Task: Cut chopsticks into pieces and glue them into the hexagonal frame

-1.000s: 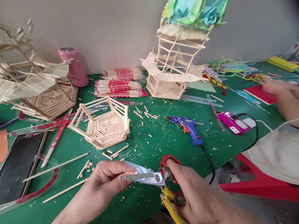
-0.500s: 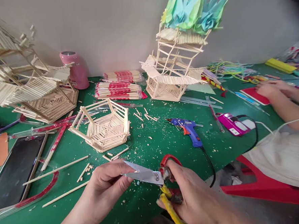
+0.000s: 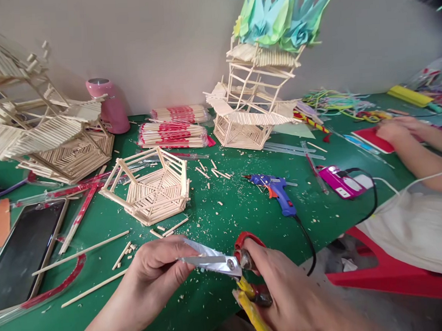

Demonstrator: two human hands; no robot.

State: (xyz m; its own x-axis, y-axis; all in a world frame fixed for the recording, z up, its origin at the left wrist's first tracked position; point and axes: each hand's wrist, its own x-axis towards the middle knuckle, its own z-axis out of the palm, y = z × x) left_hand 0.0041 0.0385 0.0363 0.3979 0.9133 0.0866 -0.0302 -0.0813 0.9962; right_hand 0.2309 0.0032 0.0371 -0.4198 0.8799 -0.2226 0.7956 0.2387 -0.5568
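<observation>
My right hand [image 3: 276,277] grips the scissors [image 3: 232,264], which have one red and one yellow handle. Their blades point left and lie nearly together at the fingertips of my left hand [image 3: 160,269]. Thumb and forefinger of that hand pinch a short wooden stick, mostly hidden behind the fingers and blades. Beyond my hands, an open hexagonal frame of sticks [image 3: 155,189] stands on the green table [image 3: 215,315]. Cut stick pieces [image 3: 176,227] and pale chips are scattered around it. Two long loose sticks [image 3: 93,288] lie left of my left hand.
A blue glue gun [image 3: 278,189] with a black cord lies right of centre. Stick pavilions [image 3: 65,140] [image 3: 251,118] rise at the back, beside stick bundles [image 3: 174,134] and a pink bottle [image 3: 108,106]. A phone [image 3: 24,257] lies left. Another person's hands [image 3: 398,129] rest on a red item at right.
The scissor blades have come closer together at my left fingertips. The view has shifted slightly; both hands stay in about the same place.
</observation>
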